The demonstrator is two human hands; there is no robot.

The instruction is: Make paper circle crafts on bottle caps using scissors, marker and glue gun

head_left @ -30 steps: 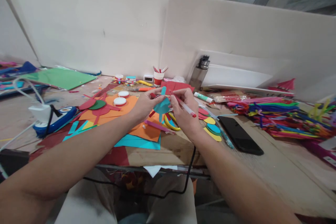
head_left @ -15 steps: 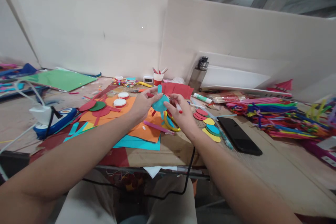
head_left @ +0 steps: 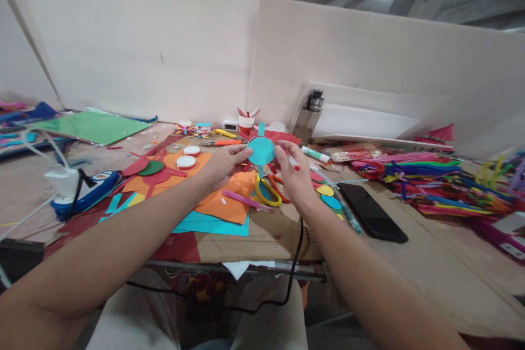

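Observation:
Both my hands hold a round turquoise paper piece (head_left: pixel 261 151) over the middle of the table, its flat face toward me. Narrow turquoise tabs stick out at its top and bottom, and red strips show beneath it. My left hand (head_left: pixel 225 164) pinches its left edge between thumb and fingers. At the right edge, the fingers of my right hand (head_left: pixel 292 170) are closed on it. A white marker with a red end (head_left: pixel 294 163) is tucked in that same hand. Just below lie scissors with yellow handles (head_left: pixel 268 197) and a pink pen (head_left: pixel 246 201).
Orange paper (head_left: pixel 223 208) and turquoise sheets (head_left: pixel 213 227) lie in front. Left are red paper shapes (head_left: pixel 158 176), white-topped tubs (head_left: pixel 186 162) and a blue boat-shaped item (head_left: pixel 84 197). Right are a black phone (head_left: pixel 372 212), paper discs (head_left: pixel 330 201), a glue stick (head_left: pixel 315 154) and pipe cleaners (head_left: pixel 426 180).
The turquoise piece has moved right and slightly up, and its round face now shows more fully. My right hand has shifted a little right; my fingers sit farther out at its edges.

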